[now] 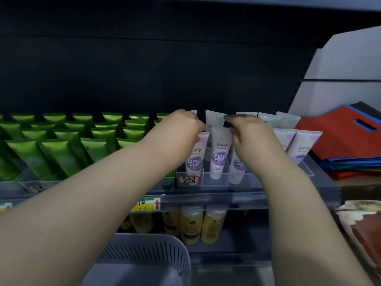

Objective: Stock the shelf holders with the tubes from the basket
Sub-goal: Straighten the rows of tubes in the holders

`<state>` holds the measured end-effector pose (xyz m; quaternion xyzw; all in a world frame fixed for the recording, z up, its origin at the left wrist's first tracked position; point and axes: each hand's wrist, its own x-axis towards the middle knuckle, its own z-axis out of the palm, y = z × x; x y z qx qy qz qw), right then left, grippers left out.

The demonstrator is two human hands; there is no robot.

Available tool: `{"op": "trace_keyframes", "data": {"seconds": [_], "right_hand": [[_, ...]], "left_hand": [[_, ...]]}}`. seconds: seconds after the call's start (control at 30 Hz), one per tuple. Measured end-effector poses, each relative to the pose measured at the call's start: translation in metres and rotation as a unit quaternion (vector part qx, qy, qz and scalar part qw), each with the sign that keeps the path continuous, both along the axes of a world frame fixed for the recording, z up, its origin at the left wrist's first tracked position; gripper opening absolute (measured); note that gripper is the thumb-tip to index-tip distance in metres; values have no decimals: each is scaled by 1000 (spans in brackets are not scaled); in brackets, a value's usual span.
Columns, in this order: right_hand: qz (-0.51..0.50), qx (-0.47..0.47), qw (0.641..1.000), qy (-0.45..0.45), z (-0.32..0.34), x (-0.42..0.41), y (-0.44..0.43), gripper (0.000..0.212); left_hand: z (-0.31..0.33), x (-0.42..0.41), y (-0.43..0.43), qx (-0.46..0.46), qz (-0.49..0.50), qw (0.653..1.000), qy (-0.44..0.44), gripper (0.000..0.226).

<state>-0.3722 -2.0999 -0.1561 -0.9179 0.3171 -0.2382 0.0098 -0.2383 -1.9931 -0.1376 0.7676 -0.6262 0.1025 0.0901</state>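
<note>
Back tube stands between left hand and right hand; holder beneath.

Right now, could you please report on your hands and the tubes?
Left hand and right hand at white tubes in clear holder, grip unclear. Grey basket below. Nothing blocking.

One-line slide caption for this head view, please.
Left hand and right hand reach among white-and-purple tubes standing in a clear shelf holder; green tubes to their left, grey basket below.

dim overall | shelf back in deep shadow | soft blur | edges bowed
</note>
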Motion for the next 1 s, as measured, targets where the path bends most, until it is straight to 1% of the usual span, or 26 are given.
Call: {"op": "trace_keyframes", "data": {"seconds": [0.07,0.13,0.23,0.3,0.43,0.47,0.57,0.7,0.77,0.9,1.0], "right_hand": [[15,-9,1000,26,-6,5,-4,36],[25,-25,999,36,-8,7,-7,33],[32,-43,998,19,-8,9,-9,32],[43,-37,998,6,-4,9,-10,33],[34,-27,996,84,5,9,-17,43],[28,-26,996,79,4,9,-18,43],[13,-24,999,18,-4,8,-17,37],[20,-22,1000,11,-7,9,-15,34],[27,-2,1000,-3,-4,7,-13,31],[39,42,998,-32,5,0,-9,23],[35,43,996,-67,14,-10,-10,22]], "left_hand": [[0,-1,-4,16,20,999,21,25],[2,-4,-7,6,25,999,36,25],[7,-6,-11,9,38,999,24,25],[9,-8,-13,16,51,998,37,26],[14,-7,-12,12,72,994,77,24],[16,-6,-12,10,77,994,80,23],[15,-4,-11,20,83,993,79,22],[14,-1,-12,30,82,991,98,19],[17,-2,-12,38,82,990,112,17],[19,-3,-14,44,76,992,94,21],[21,-5,-16,57,71,992,89,22]]}}
